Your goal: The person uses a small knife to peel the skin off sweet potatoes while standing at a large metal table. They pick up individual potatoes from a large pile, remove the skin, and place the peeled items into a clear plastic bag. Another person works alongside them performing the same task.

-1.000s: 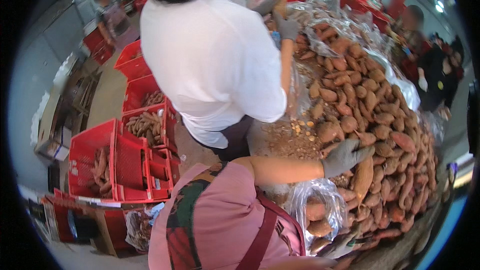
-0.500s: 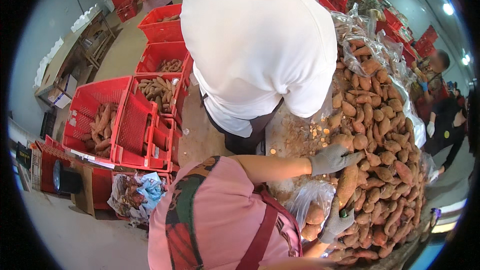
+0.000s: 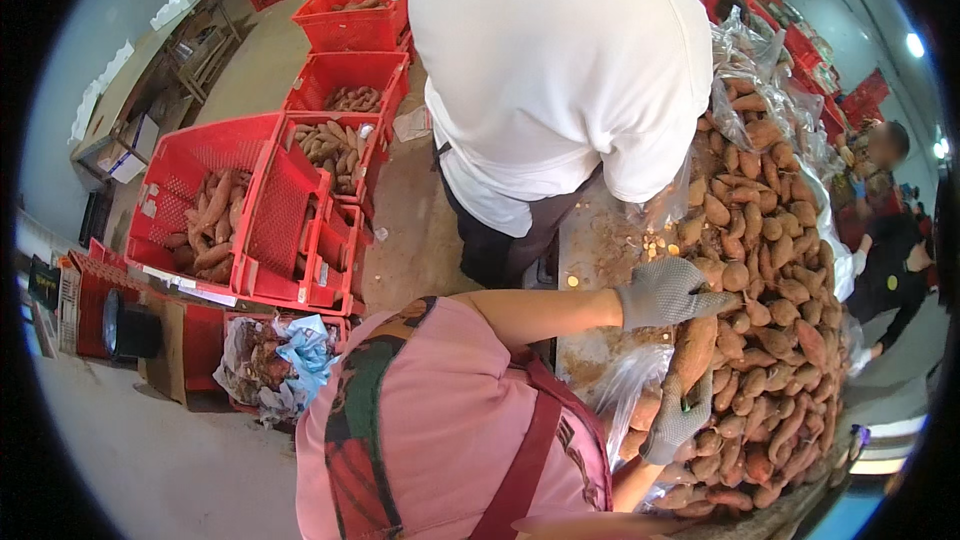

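My left hand point(image 3: 665, 294), in a grey dotted glove, reaches across the top end of a large, long sweet potato point(image 3: 692, 352), its fingers closed over that end. Below it, my right hand point(image 3: 676, 425), gloved the same way, is closed at the sweet potato's lower end. A small green thing point(image 3: 687, 404) shows between its thumb and fingers; its kind is mostly hidden. Beside my right hand lies a clear plastic bag point(image 3: 632, 378) with a few sweet potatoes in it. Both hands are at the near edge of a big heap of sweet potatoes point(image 3: 780, 340).
A person in a white shirt point(image 3: 560, 70) stands close on my left at the same table point(image 3: 590, 260), where cut scraps lie. Red crates point(image 3: 250, 210) of sweet potatoes stand stacked behind. A crate with plastic wrap point(image 3: 270, 365) is at lower left. Another person point(image 3: 885, 265) is across the heap.
The view has shifted slightly, so crates and the co-worker appear farther right. Both my hands stay at the same large sweet potato, and its tilt has changed a little.
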### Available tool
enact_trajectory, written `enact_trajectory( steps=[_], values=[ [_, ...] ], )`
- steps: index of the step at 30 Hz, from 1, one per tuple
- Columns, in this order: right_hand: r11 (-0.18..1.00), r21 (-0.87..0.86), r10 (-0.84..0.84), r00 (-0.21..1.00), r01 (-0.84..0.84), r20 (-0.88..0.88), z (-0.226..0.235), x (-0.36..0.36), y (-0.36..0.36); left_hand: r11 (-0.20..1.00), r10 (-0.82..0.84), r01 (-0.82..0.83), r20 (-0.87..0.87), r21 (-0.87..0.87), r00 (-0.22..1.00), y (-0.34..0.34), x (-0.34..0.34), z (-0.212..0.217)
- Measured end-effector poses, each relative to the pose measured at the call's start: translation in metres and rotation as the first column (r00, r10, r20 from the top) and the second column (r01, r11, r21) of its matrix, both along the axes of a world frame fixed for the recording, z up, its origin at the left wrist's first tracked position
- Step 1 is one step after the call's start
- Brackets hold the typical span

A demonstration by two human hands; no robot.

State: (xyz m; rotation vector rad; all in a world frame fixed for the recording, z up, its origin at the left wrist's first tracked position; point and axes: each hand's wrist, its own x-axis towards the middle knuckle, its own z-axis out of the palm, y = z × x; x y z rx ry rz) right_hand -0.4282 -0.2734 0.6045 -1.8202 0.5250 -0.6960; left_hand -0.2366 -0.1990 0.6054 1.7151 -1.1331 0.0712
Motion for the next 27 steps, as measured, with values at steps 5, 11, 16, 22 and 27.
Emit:
enact_trajectory(
  steps=[5,11,16,22,27],
  values=[
    [0.999,0.044,-0.006,0.999,0.008,-0.042,0.007,0.007,0.009,0.998,0.055,-0.056,-0.049,-0.01,0.997,0.017,0.005,0.01],
    [0.999,0.007,0.034,0.999,-0.034,0.026,0.005,0.016,0.022,0.997,0.02,-0.035,-0.21,-0.065,0.978,0.014,0.01,-0.003],
    [0.999,0.012,0.042,0.997,-0.041,-0.06,0.019,0.02,0.025,0.991,0.034,0.006,0.293,-0.137,0.956,0.002,0.026,-0.041],
    [0.969,0.207,-0.149,0.987,0.133,0.06,-0.022,0.006,0.014,0.919,-0.292,0.207,-0.226,-0.334,0.929,-0.009,0.024,-0.03],
    [0.916,0.396,-0.051,0.998,0.06,-0.034,-0.025,0.007,0.008,0.844,-0.458,0.104,-0.605,-0.526,0.652,-0.012,0.002,-0.022]
  ],
)
